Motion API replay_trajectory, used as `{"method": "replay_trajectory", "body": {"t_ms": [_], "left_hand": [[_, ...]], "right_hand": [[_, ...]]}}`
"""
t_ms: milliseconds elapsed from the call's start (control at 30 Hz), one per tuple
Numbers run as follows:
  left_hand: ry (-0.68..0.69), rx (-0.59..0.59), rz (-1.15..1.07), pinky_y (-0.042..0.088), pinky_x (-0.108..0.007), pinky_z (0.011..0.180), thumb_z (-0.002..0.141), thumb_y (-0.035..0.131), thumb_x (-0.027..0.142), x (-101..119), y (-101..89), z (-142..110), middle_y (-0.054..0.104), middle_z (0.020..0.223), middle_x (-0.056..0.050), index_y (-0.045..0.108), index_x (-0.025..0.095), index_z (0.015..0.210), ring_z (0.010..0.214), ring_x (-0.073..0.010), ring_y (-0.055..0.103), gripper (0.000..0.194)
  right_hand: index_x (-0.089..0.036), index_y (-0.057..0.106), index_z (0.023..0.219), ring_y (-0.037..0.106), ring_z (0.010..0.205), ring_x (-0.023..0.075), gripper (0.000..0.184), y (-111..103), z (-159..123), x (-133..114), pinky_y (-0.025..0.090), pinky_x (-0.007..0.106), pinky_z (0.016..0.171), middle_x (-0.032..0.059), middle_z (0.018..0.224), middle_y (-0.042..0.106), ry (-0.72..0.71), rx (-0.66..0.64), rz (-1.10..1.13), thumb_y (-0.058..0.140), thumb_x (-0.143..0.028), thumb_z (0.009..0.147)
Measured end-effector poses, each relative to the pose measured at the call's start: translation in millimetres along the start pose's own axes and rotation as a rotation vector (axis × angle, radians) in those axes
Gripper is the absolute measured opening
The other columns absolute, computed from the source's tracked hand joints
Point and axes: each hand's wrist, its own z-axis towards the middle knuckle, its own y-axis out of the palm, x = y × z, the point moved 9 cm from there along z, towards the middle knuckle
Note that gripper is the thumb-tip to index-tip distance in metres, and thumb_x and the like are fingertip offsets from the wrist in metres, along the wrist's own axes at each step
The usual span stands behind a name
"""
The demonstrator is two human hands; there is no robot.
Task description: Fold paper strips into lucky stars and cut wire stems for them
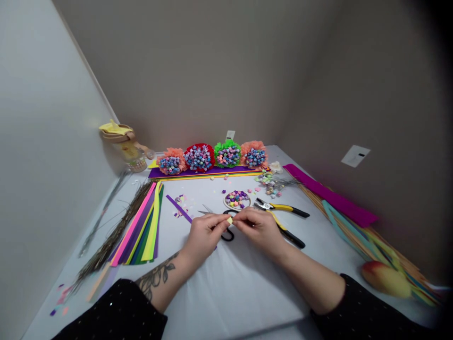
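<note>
My left hand point(204, 235) and my right hand point(261, 230) meet over the middle of the table, thumbs and fingertips pinched on a small pale yellow folded paper piece point(230, 220). Scissors point(228, 234) with black handles lie beneath the hands, blades parted to the left, partly hidden. A purple paper strip point(179, 208) runs under my left hand. Just beyond the fingers, a round dish point(224, 203) holds many small folded paper stars point(238, 198). Yellow-and-black pliers point(283, 208) lie open beside my right hand, one handle partly covered by it.
Several star-filled paper flowers point(199, 157) line the back wall on coloured sheets point(212, 174). Paper strips point(141, 226) and brown stems point(116, 231) lie left, below a tan cup point(130, 151). A magenta sheet point(329, 196), more strips and a mango-like fruit point(385, 278) are right.
</note>
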Motion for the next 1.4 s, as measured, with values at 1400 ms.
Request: {"method": "replay_trajectory", "body": {"t_ms": [1400], "left_hand": [[-0.257, 0.022, -0.229, 0.054, -0.021, 0.054, 0.082, 0.057, 0.034, -20, 5.8, -5, 0.072, 0.078, -0.005, 0.071, 0.015, 0.096, 0.063, -0.0136, 0.065, 0.028]], "right_hand": [[-0.019, 0.060, 0.078, 0.054, 0.056, 0.0115, 0.011, -1, -6, -16, 0.044, 0.022, 0.053, 0.0015, 0.065, 0.061, -0.100, 0.093, -0.119, 0.052, -0.013, 0.081]]}}
